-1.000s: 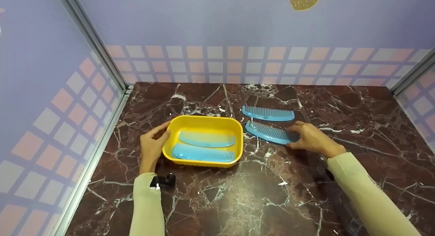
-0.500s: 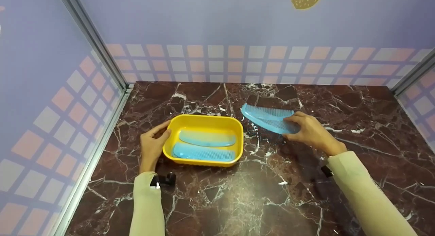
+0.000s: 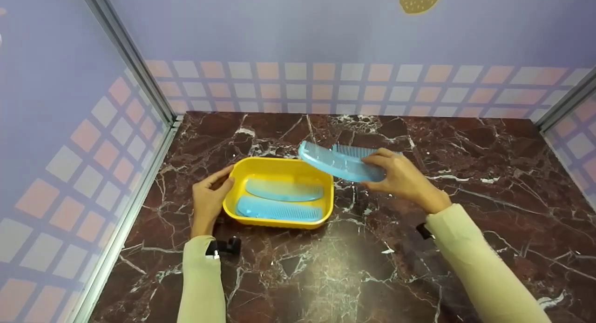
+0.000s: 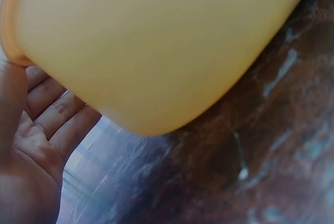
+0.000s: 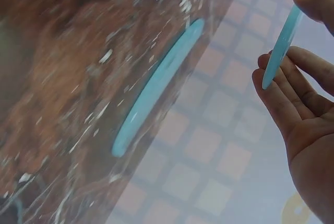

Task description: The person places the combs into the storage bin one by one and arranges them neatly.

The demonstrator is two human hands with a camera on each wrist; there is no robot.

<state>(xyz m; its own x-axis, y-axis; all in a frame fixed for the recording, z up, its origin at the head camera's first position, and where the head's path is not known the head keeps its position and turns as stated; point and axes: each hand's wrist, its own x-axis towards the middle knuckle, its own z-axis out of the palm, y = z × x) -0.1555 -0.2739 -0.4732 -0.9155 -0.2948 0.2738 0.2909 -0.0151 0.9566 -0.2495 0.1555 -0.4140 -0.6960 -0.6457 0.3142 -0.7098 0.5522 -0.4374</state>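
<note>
My right hand (image 3: 402,176) pinches a light blue comb (image 3: 337,164) by its right end, between thumb and fingers. The comb is raised, and its far end overlaps the back right corner of a yellow tub (image 3: 278,224). The right wrist view shows this held comb edge-on against the fingers (image 5: 279,96). My left hand (image 3: 209,199) grips the tub's left end, thumb at the rim; in the left wrist view the tub wall (image 4: 146,51) hides part of the fingers. Inside the tub lie two blue combs, a rear one (image 3: 284,191) and a front one (image 3: 279,209).
Another blue comb (image 3: 351,150) lies on the dark red marbled tabletop (image 3: 326,267) behind the held one, partly covered by it; the right wrist view shows this comb (image 5: 156,88) fully. Purple walls with pale tile squares (image 3: 322,70) stand at the back and sides.
My right hand has lifted the nearer comb off the tabletop and carried it up and left toward the tub. My left hand and the tub have stayed in place.
</note>
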